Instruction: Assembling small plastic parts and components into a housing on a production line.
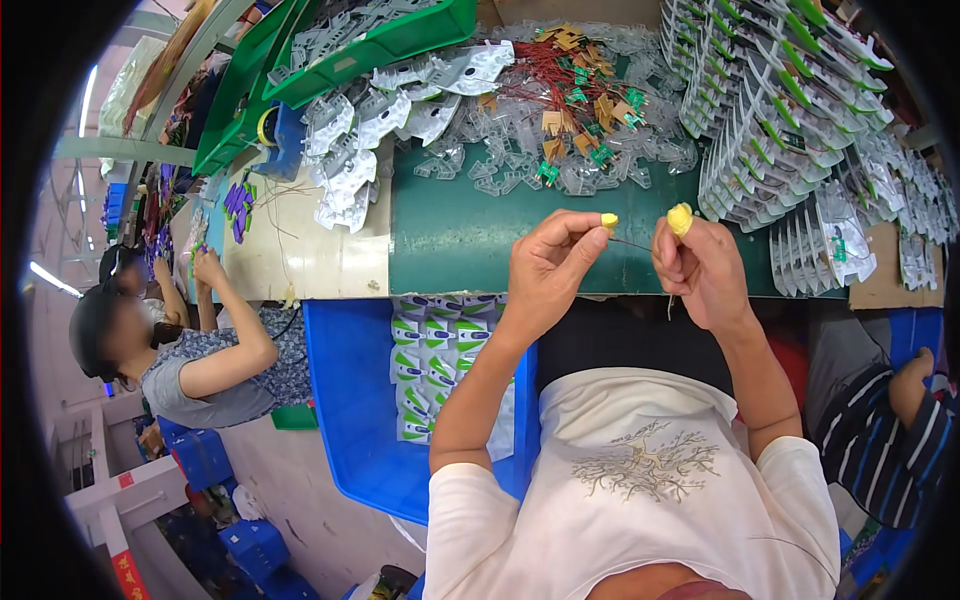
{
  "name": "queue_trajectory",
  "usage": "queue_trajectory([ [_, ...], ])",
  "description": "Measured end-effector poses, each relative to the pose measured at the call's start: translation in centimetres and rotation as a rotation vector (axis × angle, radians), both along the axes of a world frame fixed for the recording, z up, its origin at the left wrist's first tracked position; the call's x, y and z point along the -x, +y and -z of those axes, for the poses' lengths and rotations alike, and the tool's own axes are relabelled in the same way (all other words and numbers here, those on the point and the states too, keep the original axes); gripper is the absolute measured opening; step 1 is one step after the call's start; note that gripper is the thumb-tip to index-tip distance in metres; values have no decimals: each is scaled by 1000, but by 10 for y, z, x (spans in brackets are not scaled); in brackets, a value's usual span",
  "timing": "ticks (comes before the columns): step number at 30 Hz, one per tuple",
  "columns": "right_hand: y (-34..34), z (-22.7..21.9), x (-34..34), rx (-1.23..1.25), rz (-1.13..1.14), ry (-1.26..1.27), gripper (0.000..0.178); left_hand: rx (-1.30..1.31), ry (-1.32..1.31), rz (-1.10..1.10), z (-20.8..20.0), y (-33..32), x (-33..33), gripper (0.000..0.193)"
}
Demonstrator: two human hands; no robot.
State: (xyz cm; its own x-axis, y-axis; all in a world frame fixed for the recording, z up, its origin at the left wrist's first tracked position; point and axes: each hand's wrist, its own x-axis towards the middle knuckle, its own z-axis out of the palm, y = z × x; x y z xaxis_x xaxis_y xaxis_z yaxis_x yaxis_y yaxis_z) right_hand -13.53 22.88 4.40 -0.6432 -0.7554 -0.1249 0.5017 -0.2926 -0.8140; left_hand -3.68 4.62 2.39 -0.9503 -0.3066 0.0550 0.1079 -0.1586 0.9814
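Note:
My left hand [548, 268] is raised over the table's front edge, thumb and index finger pinched on one end of a thin dark wire [630, 244]. The wire runs across to my right hand [706, 272], whose fingers are curled closed around it. A short pale end hangs below those fingers. Yellow covers sit on my left index fingertip and my right thumb. Beyond my hands, clear plastic parts [490, 180] lie in a loose heap. Red wires [520, 85] with small green boards [601, 156] and tan pieces [556, 122] lie among them.
Stacked grey-and-green plastic shells [760, 150] rise at the right. More grey shells [345, 170] and a green bin [375, 50] stand at the back left. A blue bin [350, 440] with white-and-green packed pieces [428, 370] is below the table edge. A co-worker [215, 370] works at the left.

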Motion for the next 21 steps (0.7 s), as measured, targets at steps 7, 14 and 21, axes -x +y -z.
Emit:
queue_trajectory([
  [7,-16,-7,-11,-282,192,617,8,-102,39,-105,-2,6,-3,21],
  [14,-33,3,-8,-405,158,742,10,221,81,-247,5,2,-3,21],
  [21,-44,-5,-14,-496,209,1083,11,63,130,-226,16,0,-5,22],
])
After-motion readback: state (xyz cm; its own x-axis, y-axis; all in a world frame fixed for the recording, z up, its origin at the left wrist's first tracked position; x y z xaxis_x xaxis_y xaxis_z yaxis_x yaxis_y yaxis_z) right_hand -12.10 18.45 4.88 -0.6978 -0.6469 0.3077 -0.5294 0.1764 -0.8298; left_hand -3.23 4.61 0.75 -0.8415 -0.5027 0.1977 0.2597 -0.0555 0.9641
